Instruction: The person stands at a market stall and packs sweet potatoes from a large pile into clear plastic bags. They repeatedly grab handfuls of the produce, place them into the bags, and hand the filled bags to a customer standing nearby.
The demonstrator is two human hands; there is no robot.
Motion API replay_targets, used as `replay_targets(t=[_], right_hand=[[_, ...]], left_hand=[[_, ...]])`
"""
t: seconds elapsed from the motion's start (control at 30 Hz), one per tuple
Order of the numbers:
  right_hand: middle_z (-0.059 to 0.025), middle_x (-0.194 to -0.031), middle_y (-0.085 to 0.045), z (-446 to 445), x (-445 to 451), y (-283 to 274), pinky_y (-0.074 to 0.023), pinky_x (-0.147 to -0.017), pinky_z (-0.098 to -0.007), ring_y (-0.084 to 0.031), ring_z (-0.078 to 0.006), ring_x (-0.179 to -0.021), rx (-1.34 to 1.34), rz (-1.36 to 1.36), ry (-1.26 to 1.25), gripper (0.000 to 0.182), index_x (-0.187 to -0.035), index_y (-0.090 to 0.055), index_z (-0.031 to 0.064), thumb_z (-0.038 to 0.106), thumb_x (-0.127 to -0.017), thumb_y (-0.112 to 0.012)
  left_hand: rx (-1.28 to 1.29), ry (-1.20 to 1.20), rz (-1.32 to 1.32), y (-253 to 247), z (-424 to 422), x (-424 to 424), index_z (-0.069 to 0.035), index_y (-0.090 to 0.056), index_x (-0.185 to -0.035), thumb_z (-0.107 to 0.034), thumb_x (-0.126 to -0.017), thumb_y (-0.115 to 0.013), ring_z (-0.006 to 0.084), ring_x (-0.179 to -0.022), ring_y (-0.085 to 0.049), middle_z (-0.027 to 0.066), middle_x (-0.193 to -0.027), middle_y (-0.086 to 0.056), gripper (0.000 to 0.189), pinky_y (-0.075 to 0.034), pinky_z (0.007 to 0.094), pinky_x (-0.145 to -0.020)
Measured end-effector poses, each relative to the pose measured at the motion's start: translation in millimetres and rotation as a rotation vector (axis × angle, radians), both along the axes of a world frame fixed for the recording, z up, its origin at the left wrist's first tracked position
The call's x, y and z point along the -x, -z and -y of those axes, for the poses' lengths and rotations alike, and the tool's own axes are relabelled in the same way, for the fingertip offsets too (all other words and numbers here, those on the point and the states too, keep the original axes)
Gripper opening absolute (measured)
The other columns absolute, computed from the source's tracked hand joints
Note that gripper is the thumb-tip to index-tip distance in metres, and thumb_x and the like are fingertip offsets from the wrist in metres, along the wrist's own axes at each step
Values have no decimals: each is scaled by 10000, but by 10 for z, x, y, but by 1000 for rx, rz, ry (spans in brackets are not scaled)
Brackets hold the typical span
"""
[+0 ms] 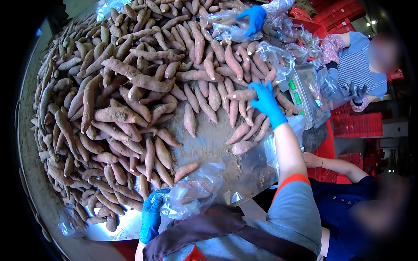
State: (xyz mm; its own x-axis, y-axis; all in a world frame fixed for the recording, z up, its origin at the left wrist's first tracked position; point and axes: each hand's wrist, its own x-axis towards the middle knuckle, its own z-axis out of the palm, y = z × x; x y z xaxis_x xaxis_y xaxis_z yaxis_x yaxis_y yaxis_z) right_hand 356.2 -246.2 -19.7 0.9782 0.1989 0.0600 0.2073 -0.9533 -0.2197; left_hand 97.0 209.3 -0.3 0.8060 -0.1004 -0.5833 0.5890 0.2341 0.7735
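My left hand (151, 212), in a blue glove, grips the gathered edge of a clear plastic bag (191, 195) at the near edge of the table. Some sweet potatoes show dimly through the film. Farther out, my right hand (267, 103), also gloved in blue, has its thumb and fingers around one end of a sweet potato (241, 95). That tuber lies across others in a looser row. Just below it is a small cluster of sweet potatoes (245, 147). A large heap of soil-dusted sweet potatoes (112, 115) covers the left side.
A flat scale (312, 94) with green displays stands at the right, near a co-worker (346, 65) handling a bag. Another person's blue-gloved hand (254, 20) is over bags at the top. A person in dark blue (339, 195) is close on my right. Red crates (357, 125) stand behind.
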Motion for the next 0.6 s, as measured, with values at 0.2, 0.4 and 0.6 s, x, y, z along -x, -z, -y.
replay_targets(t=[0.2, 0.4, 0.6], right_hand=[[-192, -1068, -548, -530, -530, -156, -439, -847, -382, -552, -319, -983, -533, 251, 37, 564, -1168, -475, 69, 162, -660, -702], [-229, -980, -595, -773, -1180, 209, -477, -726, -458, -572, -394, -940, -120, 85, 510, 578, -1186, -428, 54, 201, -692, -689], [-215, -1021, -580, -365, -770, 740, -517, -691, -438, -604, -363, -852, -683, -75, 528, 523, -1213, -398, 27, 152, -766, -640]], left_hand=[[10, 17, -2, 39, 94, -5, -14, -612, -1065, -219, -906, -508, 86, -822, -502, 12, -998, -620, 279, -393, 215, -772], [-7, 35, 56, -77, 62, 32, -17, -611, -1071, -184, -909, -484, 83, -796, -485, 3, -987, -611, 266, -385, 199, -744], [3, 22, 125, -110, 32, 102, -4, -589, -1074, -112, -886, -466, 118, -862, -530, 36, -1009, -603, 249, -419, 245, -816]])
